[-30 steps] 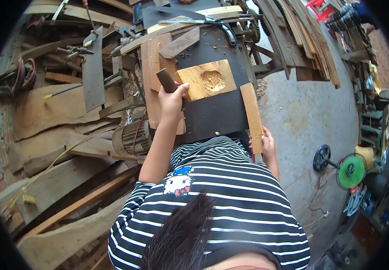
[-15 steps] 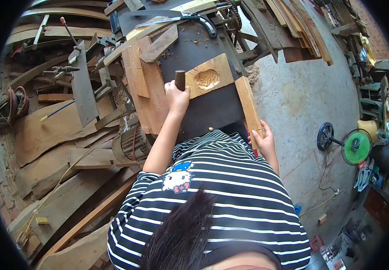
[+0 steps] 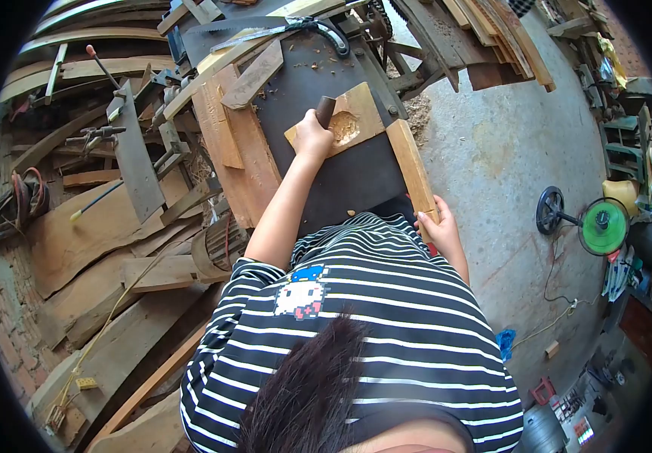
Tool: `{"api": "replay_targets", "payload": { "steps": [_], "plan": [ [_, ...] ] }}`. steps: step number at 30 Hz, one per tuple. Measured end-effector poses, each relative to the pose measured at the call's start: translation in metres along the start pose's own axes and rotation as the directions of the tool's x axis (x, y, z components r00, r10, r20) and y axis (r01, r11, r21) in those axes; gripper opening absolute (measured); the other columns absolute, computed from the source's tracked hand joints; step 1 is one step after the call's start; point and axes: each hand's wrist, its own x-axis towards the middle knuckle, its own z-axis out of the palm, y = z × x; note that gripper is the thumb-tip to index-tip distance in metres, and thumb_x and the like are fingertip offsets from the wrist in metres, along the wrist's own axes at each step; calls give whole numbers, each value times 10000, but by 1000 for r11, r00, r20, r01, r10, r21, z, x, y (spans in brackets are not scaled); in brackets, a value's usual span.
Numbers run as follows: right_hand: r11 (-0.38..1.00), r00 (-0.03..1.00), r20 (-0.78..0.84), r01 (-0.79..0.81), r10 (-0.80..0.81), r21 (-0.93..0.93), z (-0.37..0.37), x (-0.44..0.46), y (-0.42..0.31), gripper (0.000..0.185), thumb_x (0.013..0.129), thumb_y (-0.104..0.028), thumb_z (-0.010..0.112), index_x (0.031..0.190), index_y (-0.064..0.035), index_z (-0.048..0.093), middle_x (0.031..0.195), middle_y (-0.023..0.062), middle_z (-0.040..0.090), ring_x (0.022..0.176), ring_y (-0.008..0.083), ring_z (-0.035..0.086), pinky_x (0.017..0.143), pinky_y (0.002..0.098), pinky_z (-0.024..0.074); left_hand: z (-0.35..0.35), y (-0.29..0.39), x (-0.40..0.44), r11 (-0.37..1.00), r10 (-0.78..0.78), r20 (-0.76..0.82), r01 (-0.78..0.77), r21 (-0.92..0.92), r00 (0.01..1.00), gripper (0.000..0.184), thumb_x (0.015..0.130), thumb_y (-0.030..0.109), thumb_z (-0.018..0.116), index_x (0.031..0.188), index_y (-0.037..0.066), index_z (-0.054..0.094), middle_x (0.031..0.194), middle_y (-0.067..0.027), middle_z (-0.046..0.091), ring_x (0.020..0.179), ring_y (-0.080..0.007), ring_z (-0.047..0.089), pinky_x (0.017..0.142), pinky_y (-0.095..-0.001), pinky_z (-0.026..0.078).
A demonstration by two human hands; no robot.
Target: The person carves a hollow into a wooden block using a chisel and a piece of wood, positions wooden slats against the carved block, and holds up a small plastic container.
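Note:
My left hand (image 3: 314, 138) is wrapped round a dark cylindrical handle (image 3: 325, 112), whose lower end is hidden by the hand. It is over the left part of a light wooden block (image 3: 364, 107) with a rough round hollow (image 3: 345, 128) carved in it. The block lies on the dark work surface (image 3: 356, 177). My right hand (image 3: 442, 229) grips the lower end of a long squared piece of wood (image 3: 410, 162), which slants along the right edge of the surface.
A folding saw (image 3: 330, 34) lies at the far end of the surface, beyond a short grey board (image 3: 253, 74). Reddish planks (image 3: 247, 158) line its left side. A motor (image 3: 220, 245) is at lower left. A green fan (image 3: 604, 226) stands on the floor at right.
My left hand has moved right across the block with the handle, nearer the hollow. The view has shifted, so the bench and block appear further left. My right hand still grips the wood.

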Motion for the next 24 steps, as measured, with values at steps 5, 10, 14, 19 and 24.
{"api": "replay_targets", "payload": {
  "steps": [5,10,14,19,24],
  "plan": [
    [1000,1000,23,13,-12,-26,2,5,1,490,882,-76,644,1328,-17,450,900,44,621,712,100,592,594,241,485,1,-11,-1,979,165,27,-160,-125,986,373,708,165,750,998,0,585,824,-143,668,770,-291,656,721,-377,514],
    [999,1000,10,-6,7,-50,1,5,-5,473,882,-81,643,1316,-21,464,894,38,619,717,93,587,579,246,480,-38,18,-30,960,61,497,85,-265,866,415,721,217,770,1022,-8,594,759,-122,671,597,-187,651,612,-333,515],
    [997,1000,25,4,-2,-74,-2,8,-5,451,883,-77,632,1304,-29,477,883,33,614,709,94,584,564,245,474,-12,3,-18,988,122,193,-99,-122,974,371,695,184,786,954,-26,624,854,-190,681,809,-304,681,736,-384,509],
    [997,1000,22,7,-6,-80,2,5,-12,425,888,-67,617,1290,-35,484,876,28,611,693,92,581,568,243,474,1,-2,2,984,150,132,-136,-111,980,404,672,157,780,1011,-7,635,955,-208,680,950,-342,657,825,-404,492],
    [994,1000,17,7,-5,-105,4,4,-14,413,883,-53,606,1279,-39,490,854,27,612,675,89,572,574,249,474,12,13,9,995,69,101,-61,-77,993,414,700,98,695,1108,60,638,1052,-197,667,1043,-346,626,895,-414,483]
  ]
}}
